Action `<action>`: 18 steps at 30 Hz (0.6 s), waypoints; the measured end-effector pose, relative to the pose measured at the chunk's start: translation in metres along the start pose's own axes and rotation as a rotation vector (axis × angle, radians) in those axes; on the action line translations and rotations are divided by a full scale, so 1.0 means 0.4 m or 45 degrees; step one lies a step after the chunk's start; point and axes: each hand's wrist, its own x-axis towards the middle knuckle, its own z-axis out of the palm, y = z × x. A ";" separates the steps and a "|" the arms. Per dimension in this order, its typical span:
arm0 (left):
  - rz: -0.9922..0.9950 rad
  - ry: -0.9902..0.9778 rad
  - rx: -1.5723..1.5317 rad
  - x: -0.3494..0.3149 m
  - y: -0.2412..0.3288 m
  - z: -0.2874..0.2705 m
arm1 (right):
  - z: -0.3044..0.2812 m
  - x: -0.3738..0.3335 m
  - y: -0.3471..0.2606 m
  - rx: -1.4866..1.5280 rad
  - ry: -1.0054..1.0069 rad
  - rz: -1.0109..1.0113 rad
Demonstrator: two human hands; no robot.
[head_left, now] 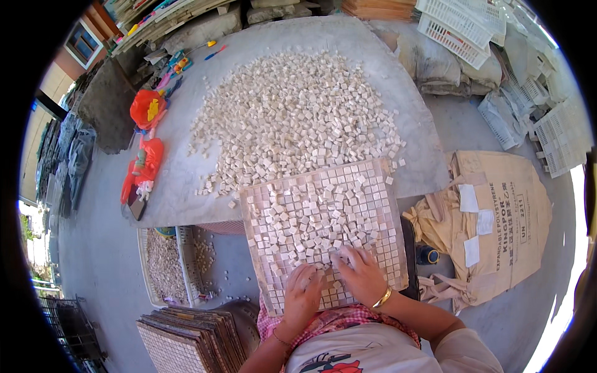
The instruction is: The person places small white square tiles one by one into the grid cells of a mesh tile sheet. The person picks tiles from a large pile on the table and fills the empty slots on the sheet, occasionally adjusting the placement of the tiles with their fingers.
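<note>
A square gridded tray (247,216) rests tilted against the near edge of the table, over my lap. Small off-white stone mosaic tiles fill many of its cells, and a loose layer of mosaic tiles (323,214) lies on top of them. My left hand (303,291) rests on the tray's near part, its fingers on the tiles. Beside it my right hand (360,273), with a gold bracelet on the wrist, lies with fingers spread over the tiles. Neither hand grips anything that I can see; some cells are hidden beneath them.
A wide heap of mosaic tiles (292,112) covers the middle of the grey table (416,143). Red bags and toys (148,109) lie along its left side. Below left are a white crate (182,248) of tiles and stacked trays (186,342). A large brown sack (504,230) lies right.
</note>
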 end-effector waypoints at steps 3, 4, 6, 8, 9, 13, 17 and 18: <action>-0.048 0.040 0.091 0.038 0.025 0.017 | -0.016 0.019 0.005 0.051 -0.008 -0.059; -0.042 0.055 0.115 0.040 0.028 0.026 | -0.026 0.019 0.011 0.088 -0.004 -0.028; -0.050 0.091 0.160 0.047 0.028 0.034 | -0.051 0.009 0.032 0.162 0.005 0.037; -0.069 0.137 0.195 0.063 0.031 0.042 | -0.052 -0.017 0.054 0.251 0.042 0.089; -0.063 0.139 0.219 0.062 0.030 0.049 | -0.055 -0.028 0.060 0.259 0.043 0.099; -0.033 0.179 0.196 0.066 0.017 0.058 | -0.049 -0.060 0.057 0.376 0.000 0.131; -0.210 0.168 -0.033 0.065 0.040 0.002 | -0.057 -0.053 0.058 0.485 0.091 0.098; -0.489 0.145 -0.474 0.063 0.045 -0.007 | -0.056 -0.051 0.063 0.514 0.098 0.100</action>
